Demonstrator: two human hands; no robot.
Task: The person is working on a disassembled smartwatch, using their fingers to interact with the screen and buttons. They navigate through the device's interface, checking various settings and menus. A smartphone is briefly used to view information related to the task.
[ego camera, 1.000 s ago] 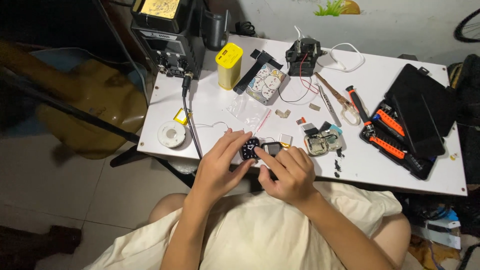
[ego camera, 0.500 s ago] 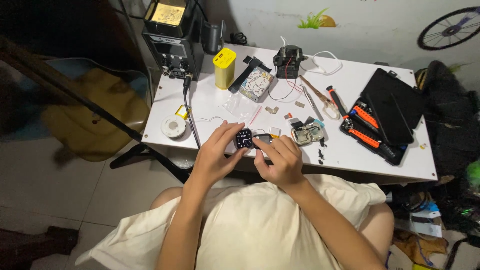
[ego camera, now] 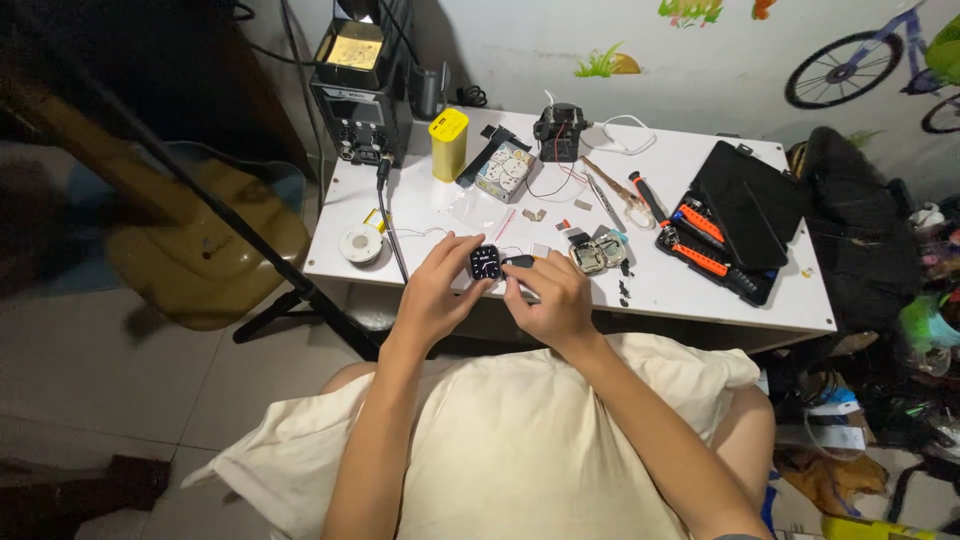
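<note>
Left hand (ego camera: 435, 292) pinching a small square black watch body (ego camera: 485, 262), glossy-faced. Right hand (ego camera: 553, 298) pinching a dark strap piece (ego camera: 518, 261) just beside that watch body. Above the watch body, on the matte white worktop (ego camera: 700, 290): a yellow rounded box (ego camera: 448, 144).

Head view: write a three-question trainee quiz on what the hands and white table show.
1. True or false: both hands hold the small black square device.
2. Which stands nearest the soldering station? A) yellow container B) black tool case C) solder spool
3. Fill in: the white table stands against a wall with a painted ____.

Key: 1 true: the left hand cradles it and the right hand pinches its edge. 2 A. 3 bicycle.
</note>
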